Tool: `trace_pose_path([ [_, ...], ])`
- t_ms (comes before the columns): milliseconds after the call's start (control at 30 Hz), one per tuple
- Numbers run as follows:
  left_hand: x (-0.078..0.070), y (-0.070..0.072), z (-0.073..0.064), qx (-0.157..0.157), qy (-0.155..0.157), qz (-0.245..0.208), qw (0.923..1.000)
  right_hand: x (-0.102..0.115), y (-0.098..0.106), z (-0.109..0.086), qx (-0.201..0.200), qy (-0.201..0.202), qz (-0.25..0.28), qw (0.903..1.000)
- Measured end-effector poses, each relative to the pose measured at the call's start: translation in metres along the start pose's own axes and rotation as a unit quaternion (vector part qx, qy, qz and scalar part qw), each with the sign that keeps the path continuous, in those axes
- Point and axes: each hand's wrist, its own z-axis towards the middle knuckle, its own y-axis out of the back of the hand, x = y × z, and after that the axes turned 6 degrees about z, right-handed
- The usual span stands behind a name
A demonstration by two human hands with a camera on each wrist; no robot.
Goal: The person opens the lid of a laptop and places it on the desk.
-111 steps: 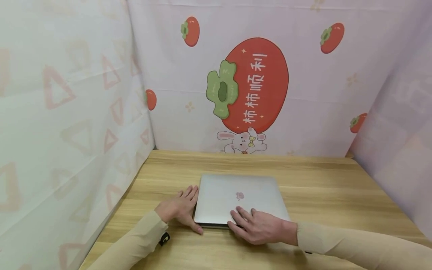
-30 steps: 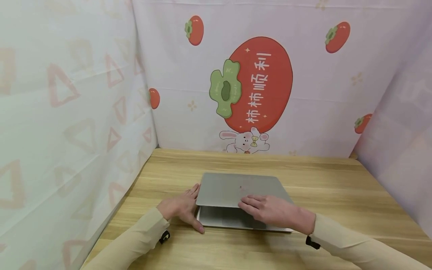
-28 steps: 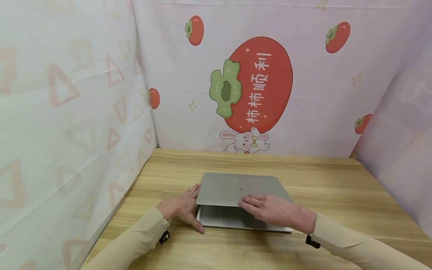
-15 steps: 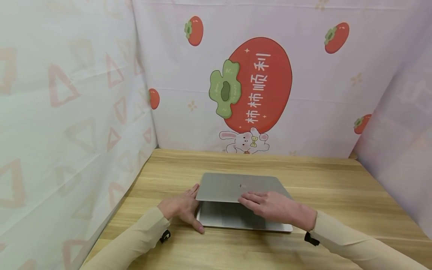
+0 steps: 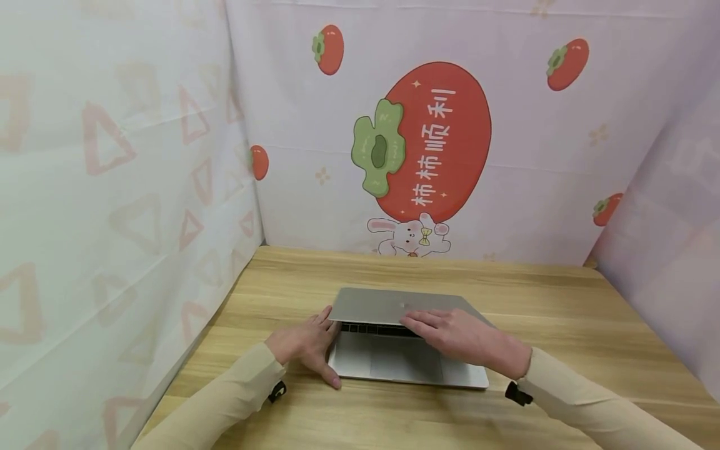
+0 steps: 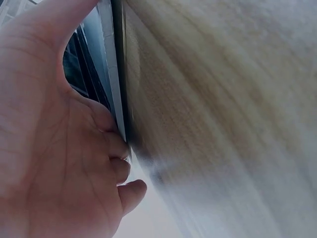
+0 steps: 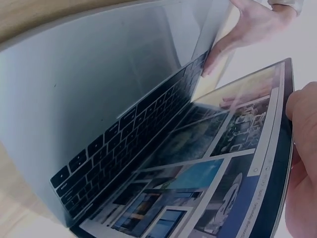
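Observation:
A silver laptop [image 5: 360, 356] lies on the wooden table, its lid [image 5: 365, 305] part-way raised. My right hand [image 5: 458, 337] holds the lid at its front edge, fingers lying over the top in the head view; the thumb is hidden there. In the right wrist view, the lit screen [image 7: 193, 173] shows several pictures, and the black keyboard [image 7: 129, 139] lies under it. My left hand [image 5: 306, 345] rests against the left side of the laptop base, fingers and thumb extended, the thumb at the front corner. The left wrist view shows its palm beside the laptop's edge [image 6: 111, 64].
The wooden table [image 5: 540, 300] extends around the laptop on every side. A patterned cloth wall [image 5: 304, 206] with printed persimmons stands behind, and similar cloth [image 5: 140, 250] hangs at the left and right.
The laptop was closed at first. My right hand has lifted the lid's front edge up and back, exposing the trackpad and part of the keyboard. The left hand has stayed at the side.

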Motion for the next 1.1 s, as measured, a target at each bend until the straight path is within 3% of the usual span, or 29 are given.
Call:
trace_pose_path([
  [333,0.003,-0.001,0.000,0.001,-0.013,0.006,0.9999,-0.005,0.002,0.005,-0.016,-0.020,0.007,0.9997],
  [633,0.009,-0.010,0.001,-0.017,-0.032,0.036,0.9987,-0.013,0.008,0.011,-0.001,-0.044,0.009,0.9990],
  [800,0.008,-0.011,-0.001,-0.030,-0.038,0.043,0.9979,-0.021,0.011,0.015,-0.013,-0.048,0.030,0.9983],
  [1100,0.008,-0.010,-0.006,-0.049,-0.051,0.059,0.9958,-0.032,0.015,0.018,-0.013,-0.055,0.010,0.9984],
])
